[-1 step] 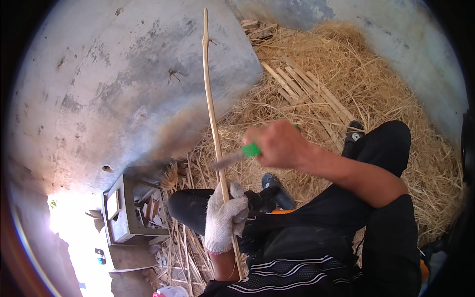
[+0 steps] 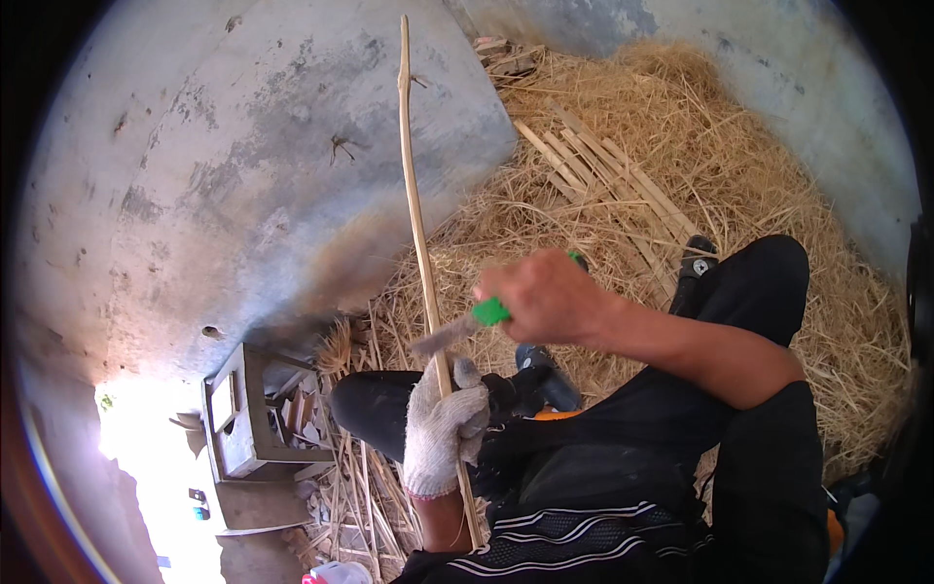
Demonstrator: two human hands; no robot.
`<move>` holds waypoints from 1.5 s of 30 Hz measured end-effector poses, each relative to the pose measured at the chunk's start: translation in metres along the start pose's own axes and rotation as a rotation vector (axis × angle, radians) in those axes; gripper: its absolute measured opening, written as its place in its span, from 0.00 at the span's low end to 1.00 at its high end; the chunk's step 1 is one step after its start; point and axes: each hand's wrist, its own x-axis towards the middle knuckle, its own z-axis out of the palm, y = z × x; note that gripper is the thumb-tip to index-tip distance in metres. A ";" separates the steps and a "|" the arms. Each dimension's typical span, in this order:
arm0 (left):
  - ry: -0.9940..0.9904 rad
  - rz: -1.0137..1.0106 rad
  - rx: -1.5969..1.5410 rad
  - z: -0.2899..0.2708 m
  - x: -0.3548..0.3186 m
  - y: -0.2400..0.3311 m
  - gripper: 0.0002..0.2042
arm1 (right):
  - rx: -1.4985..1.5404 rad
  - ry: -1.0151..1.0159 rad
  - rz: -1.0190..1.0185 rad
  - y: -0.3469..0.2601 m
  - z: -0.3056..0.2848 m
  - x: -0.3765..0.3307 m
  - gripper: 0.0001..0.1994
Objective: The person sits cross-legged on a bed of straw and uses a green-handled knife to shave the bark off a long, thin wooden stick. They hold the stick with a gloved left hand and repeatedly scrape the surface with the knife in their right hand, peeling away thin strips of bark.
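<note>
My left hand (image 2: 445, 426), in a whitish knitted glove, is wrapped round a long, thin wooden stick (image 2: 416, 209). The stick is pale and slightly bent. It stands nearly upright in view, its lower end running down along my left forearm and its top in front of the wall. My bare right hand (image 2: 548, 297) is closed on the green handle of a knife (image 2: 448, 337). The knife's blade, blurred by motion, points left and lies across the stick just above the glove. Whether the edge bites into the wood, I cannot tell.
Straw-like shavings (image 2: 720, 146) cover the floor ahead and right, with several split strips (image 2: 603, 175) lying on them. A stained wall (image 2: 243, 156) rises at the left. Below it stands a box-like frame (image 2: 255, 414) holding scraps, with more thin strips (image 2: 365, 487) beside it.
My right hand and the knife have shifted slightly down along the stick, the blade now closer to the glove. My left hand and the stick stay where they were.
</note>
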 end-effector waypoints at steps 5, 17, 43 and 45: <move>0.073 0.014 0.140 0.010 0.000 -0.005 0.10 | -0.197 0.158 0.020 0.014 0.035 -0.006 0.09; 0.056 -0.010 0.199 0.022 -0.008 0.001 0.08 | 0.109 0.289 0.158 0.039 0.004 0.011 0.06; 0.093 -0.095 0.204 0.017 -0.007 -0.004 0.09 | -0.142 0.142 0.063 0.016 0.027 0.004 0.09; 0.059 -0.068 0.151 0.014 -0.008 -0.007 0.10 | -0.025 0.037 0.147 0.002 0.023 0.004 0.09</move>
